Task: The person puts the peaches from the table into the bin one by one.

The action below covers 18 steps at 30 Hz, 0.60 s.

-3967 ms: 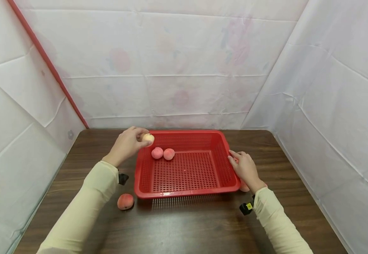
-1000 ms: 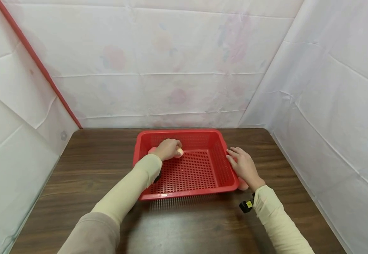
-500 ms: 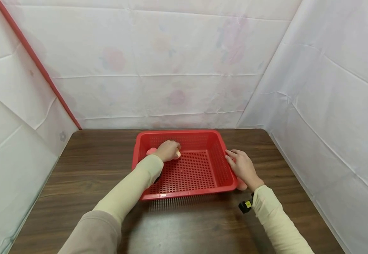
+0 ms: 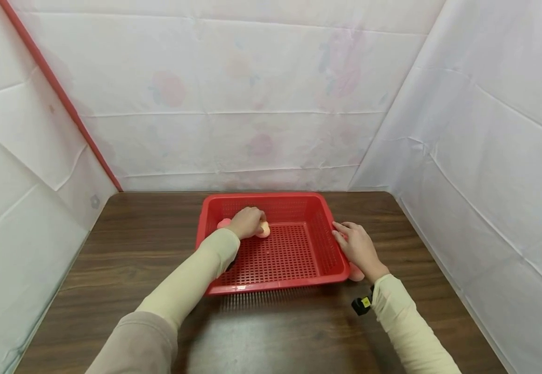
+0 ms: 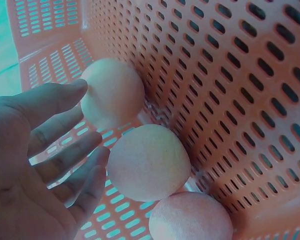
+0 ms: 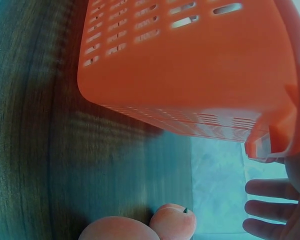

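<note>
My left hand [image 4: 246, 223] reaches inside the red plastic basket [image 4: 275, 283], its fingers loosely spread. In the left wrist view its thumb tip meets the edge of a pale yellow peach [image 5: 112, 92], which sits against the basket's wall; the other fingers lie beside it. Two more peaches follow in a row, a yellowish-pink peach [image 5: 149, 162] and a pinker peach [image 5: 191, 217]. My right hand [image 4: 358, 249] rests at the basket's right rim with fingers extended. Below it in the right wrist view, several fingers [image 6: 272, 188] stick out straight under the rim.
Outside the basket's right side, a rounded pink peach [image 6: 120, 230] and a stemmed peach [image 6: 175, 221] lie on the brown wooden table [image 4: 261, 337]. White patterned sheets [image 4: 271, 104] enclose the table at the back and sides.
Over four seconds, my left hand has carried the yellow peach from the basket's left rim down inside, and its grip has loosened. The right hand has stayed at the rim.
</note>
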Tool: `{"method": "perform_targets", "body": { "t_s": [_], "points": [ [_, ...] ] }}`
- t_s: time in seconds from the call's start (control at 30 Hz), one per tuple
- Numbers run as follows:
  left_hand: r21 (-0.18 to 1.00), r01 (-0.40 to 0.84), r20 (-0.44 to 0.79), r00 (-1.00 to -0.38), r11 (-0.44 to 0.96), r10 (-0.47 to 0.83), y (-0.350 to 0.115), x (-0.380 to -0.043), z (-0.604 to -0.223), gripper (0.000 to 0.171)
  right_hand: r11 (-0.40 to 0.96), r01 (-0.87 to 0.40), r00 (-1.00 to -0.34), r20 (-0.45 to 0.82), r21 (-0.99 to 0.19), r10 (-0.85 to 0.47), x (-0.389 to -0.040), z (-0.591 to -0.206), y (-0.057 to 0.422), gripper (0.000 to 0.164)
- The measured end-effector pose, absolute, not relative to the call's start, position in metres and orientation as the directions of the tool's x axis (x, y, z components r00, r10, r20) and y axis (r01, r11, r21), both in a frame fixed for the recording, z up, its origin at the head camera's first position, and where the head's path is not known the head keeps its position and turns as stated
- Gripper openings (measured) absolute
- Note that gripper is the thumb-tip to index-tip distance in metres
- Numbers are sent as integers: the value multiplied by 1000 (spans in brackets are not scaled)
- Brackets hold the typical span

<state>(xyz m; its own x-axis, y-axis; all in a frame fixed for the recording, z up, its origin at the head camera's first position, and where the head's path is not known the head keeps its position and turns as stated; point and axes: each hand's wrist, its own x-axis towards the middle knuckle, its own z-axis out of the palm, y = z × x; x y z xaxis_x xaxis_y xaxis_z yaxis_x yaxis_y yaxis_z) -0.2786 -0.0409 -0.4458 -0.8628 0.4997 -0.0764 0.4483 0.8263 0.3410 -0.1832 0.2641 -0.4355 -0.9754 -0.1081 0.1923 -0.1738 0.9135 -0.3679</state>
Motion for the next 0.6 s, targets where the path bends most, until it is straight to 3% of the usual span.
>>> {"method": "perform_targets", "body": {
  "t_s": [0.33, 0.6],
  "points": [
    [402, 426, -107, -857, 811, 503, -48, -274, -428, 32, 912, -165, -978, 180, -376, -103, -183, -436, 266, 41],
    [380, 430, -81, -866, 819, 493, -56, -270, -406, 37, 911, -168, -978, 180, -377, -106, -184, -434, 267, 41]
  ]
}}
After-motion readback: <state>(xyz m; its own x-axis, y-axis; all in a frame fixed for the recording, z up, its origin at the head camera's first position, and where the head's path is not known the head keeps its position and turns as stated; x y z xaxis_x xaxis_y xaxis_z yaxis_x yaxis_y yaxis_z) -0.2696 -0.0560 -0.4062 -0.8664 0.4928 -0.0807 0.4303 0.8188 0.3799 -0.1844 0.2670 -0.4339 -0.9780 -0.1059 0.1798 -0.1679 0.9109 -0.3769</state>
